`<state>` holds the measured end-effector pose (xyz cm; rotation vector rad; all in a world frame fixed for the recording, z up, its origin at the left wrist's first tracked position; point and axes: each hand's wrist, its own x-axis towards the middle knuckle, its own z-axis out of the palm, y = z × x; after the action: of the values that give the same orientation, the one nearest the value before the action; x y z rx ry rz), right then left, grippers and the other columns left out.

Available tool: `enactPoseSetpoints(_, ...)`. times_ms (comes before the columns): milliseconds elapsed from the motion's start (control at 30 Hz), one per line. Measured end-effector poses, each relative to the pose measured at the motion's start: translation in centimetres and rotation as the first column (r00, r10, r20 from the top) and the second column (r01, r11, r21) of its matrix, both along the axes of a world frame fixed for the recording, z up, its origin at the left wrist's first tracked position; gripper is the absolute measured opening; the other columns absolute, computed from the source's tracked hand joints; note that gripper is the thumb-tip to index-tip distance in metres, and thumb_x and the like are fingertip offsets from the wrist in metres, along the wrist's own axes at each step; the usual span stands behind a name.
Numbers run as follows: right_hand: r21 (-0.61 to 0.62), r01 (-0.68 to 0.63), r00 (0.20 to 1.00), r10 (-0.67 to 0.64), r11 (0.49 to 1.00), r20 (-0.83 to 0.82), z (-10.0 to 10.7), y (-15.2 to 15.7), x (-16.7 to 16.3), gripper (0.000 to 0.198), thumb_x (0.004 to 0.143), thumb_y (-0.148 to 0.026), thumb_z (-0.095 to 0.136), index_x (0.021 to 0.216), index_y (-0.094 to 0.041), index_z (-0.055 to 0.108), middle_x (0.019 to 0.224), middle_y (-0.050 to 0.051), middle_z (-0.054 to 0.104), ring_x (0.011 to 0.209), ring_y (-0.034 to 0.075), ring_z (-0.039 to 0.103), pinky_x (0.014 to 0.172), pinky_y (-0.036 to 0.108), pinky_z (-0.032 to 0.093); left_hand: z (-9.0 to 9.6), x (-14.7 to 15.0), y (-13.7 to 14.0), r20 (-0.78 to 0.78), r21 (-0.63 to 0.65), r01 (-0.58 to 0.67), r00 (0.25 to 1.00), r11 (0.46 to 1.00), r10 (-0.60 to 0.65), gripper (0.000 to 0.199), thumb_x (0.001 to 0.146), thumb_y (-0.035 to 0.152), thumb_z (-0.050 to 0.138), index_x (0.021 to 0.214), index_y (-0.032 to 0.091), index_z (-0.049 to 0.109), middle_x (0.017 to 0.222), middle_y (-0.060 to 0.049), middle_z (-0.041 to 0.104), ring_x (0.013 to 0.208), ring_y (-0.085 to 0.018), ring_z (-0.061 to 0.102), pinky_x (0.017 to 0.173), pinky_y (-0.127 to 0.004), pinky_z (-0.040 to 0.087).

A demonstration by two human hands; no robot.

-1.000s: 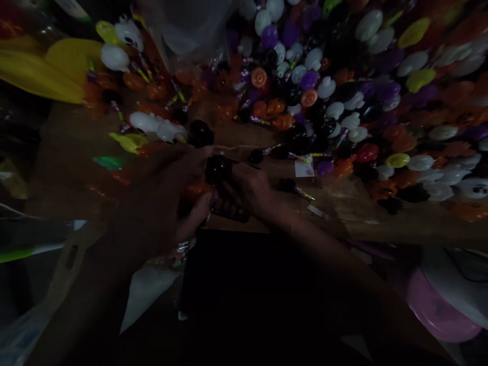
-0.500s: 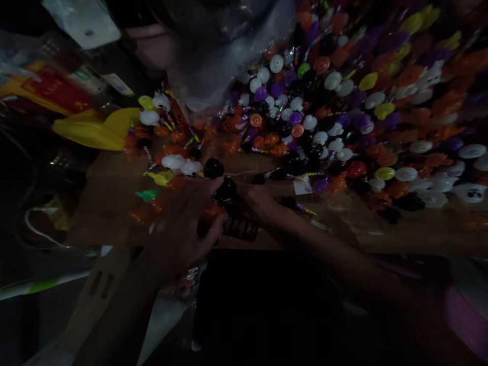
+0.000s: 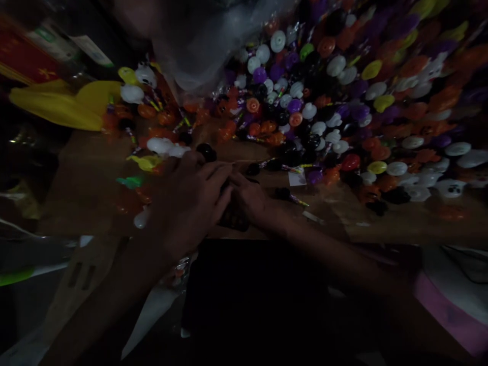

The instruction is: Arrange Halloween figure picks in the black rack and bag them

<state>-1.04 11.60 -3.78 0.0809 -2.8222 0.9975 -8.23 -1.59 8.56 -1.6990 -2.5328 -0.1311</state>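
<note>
In dim light, my left hand [image 3: 190, 198] and my right hand [image 3: 253, 201] meet at the fingertips near the table's front edge. Left fingers are bent and close to the thumb; whatever lies between them is hidden. My right fingers are pinched together, and what they hold is too dark to make out. Beneath both hands is a dark slotted piece [image 3: 234, 221], partly covered. A shiny black ball [image 3: 206, 151] lies just beyond the left fingers. Next to the left hand are white plastic figures [image 3: 163, 146], a yellow one [image 3: 147, 162] and a green one [image 3: 131, 181].
A large heap of small coloured plastic figures [image 3: 308, 109] covers the back and right of the brown tabletop [image 3: 84, 188]. Clear plastic sheeting [image 3: 198, 56] hangs at the back. A yellow object [image 3: 68, 107] is at the left, and a white paper scrap [image 3: 296, 177] lies right of my hands.
The view has shifted, so the scene sits further left and higher. My hands have come together, and the black ball seen between them earlier is now covered.
</note>
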Motion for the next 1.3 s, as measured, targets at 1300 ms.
enactPoseSetpoints(1300,0.534,0.217,0.938,-0.023,0.817,-0.347,4.3,13.4,-4.2,0.032,0.106,-0.021,0.040,0.095,-0.018,0.070,0.092,0.011,0.065,0.089,0.024,0.052,0.084,0.040,0.035,-2.6,0.3,-2.3,-0.086,0.217,0.020,0.996,0.976,-0.002,0.022,0.099,0.021,0.052,0.116,0.013,0.064,0.109,-0.010,0.074,0.111,-0.033,0.059,0.092,-0.049,0.047)
